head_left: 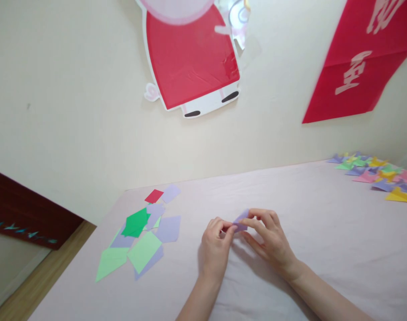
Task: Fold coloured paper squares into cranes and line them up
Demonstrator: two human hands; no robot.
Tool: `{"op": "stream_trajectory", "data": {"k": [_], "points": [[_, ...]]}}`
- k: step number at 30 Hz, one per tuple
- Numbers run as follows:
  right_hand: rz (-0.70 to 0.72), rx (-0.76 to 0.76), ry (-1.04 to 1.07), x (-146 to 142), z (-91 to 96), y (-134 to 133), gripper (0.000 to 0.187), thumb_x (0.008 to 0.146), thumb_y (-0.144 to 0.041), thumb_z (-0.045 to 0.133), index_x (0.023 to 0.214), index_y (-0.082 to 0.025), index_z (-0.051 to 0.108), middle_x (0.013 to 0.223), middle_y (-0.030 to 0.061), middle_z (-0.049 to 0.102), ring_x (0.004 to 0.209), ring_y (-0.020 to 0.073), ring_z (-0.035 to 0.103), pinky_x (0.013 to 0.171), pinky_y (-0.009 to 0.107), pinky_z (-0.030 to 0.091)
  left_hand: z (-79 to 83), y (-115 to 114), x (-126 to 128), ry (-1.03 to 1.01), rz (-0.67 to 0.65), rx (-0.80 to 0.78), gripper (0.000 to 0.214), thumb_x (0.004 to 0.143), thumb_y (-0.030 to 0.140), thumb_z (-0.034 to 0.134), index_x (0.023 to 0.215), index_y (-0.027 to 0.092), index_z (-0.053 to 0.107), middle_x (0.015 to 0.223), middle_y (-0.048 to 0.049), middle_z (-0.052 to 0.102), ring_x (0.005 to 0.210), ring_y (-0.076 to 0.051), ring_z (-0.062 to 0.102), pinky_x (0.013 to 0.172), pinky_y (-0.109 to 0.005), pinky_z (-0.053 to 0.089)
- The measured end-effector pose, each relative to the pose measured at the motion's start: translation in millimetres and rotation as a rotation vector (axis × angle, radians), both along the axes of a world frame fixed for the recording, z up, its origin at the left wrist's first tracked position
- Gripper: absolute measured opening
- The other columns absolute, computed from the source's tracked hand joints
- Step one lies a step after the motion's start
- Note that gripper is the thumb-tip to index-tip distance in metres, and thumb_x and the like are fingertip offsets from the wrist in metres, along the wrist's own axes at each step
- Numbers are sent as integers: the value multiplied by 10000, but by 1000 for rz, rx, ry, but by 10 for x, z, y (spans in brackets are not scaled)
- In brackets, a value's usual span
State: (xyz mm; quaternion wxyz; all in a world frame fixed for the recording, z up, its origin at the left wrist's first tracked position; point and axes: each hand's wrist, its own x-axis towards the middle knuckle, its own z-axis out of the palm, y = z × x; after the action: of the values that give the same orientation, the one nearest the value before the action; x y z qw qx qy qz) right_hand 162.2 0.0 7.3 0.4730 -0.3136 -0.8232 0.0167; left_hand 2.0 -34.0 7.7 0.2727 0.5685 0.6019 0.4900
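Observation:
A small folded lilac paper (240, 220) sits between my two hands, just above the pale pink table (290, 196). My left hand (215, 247) pinches its left edge with thumb and fingertips. My right hand (268, 238) grips its right side, fingers curled over the top of the paper. Both wrists rest low near the table surface.
Loose flat paper squares (139, 236) in green, lilac and red lie scattered to the left. A row of folded paper shapes (377, 174) in several colours lies at the far right by the wall. A cartoon sticker (190, 58) and a red banner (360, 58) hang on the wall.

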Motion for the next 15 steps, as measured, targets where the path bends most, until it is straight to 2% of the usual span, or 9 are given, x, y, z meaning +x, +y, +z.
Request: {"op": "stream_trajectory", "data": {"k": [2, 5, 11, 15], "points": [[-58, 5, 0, 8, -12, -1, 200, 917, -152, 579, 1099, -232, 595, 1145, 104, 532, 1035, 260, 477, 884, 412, 413, 12, -6, -35, 105, -29, 61, 127, 867, 222, 653, 742, 198, 652, 780, 6, 635, 792, -167, 570, 728, -272, 404], [-67, -24, -24, 10, -22, 1, 181, 914, -152, 573, 1064, -247, 608, 1237, 104, 500, 1112, 289, 447, 931, 444, 391, 16, -5, -72, 183, -62, 119, 127, 890, 223, 653, 766, 200, 644, 786, 8, 634, 804, -170, 561, 746, -282, 397], [-34, -66, -49, 7, -26, 7, 169, 899, -148, 582, 1041, -233, 610, 1228, 103, 546, 1099, 289, 460, 929, 442, 368, 18, -8, -103, 347, -101, 188, 83, 904, 224, 649, 822, 211, 649, 824, 6, 652, 828, -185, 543, 770, -305, 380], [1, -115, -75, 14, -42, 22, 156, 898, -144, 584, 1019, -241, 603, 1194, 83, 599, 1116, 285, 463, 931, 439, 350, 22, -19, -94, 378, -108, 205, 82, 914, 229, 634, 834, 220, 650, 846, 6, 657, 845, -188, 544, 781, -311, 382]]}}
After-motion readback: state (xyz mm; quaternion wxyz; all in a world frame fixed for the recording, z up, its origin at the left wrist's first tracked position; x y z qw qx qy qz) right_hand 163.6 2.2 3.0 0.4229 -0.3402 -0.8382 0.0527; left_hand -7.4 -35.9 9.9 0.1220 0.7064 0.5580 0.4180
